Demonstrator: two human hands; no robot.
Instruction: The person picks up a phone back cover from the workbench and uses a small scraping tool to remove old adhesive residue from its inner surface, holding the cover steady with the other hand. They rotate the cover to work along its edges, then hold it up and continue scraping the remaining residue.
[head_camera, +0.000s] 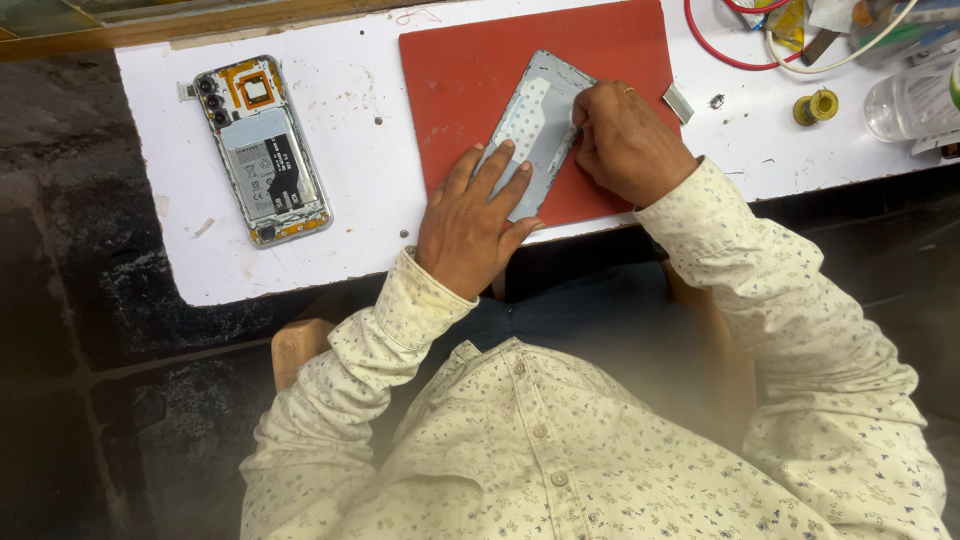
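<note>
A pale phone back cover (535, 120) lies inner side up, tilted, on a red mat (470, 70). My left hand (472, 220) rests flat on the cover's lower end, fingers spread, pinning it down. My right hand (622, 140) is closed against the cover's right edge with the fingertips pressed to it; whether it holds a small tool I cannot tell. An opened phone (262, 150) with its battery and orange coil exposed lies apart at the left on the white table (360, 160).
At the table's right end are red wire (712, 48), a white cable (850, 55), a small solder spool (818, 105), a clear plastic bottle (915, 100) and a small metal piece (678, 103). Dark stone floor surrounds the table.
</note>
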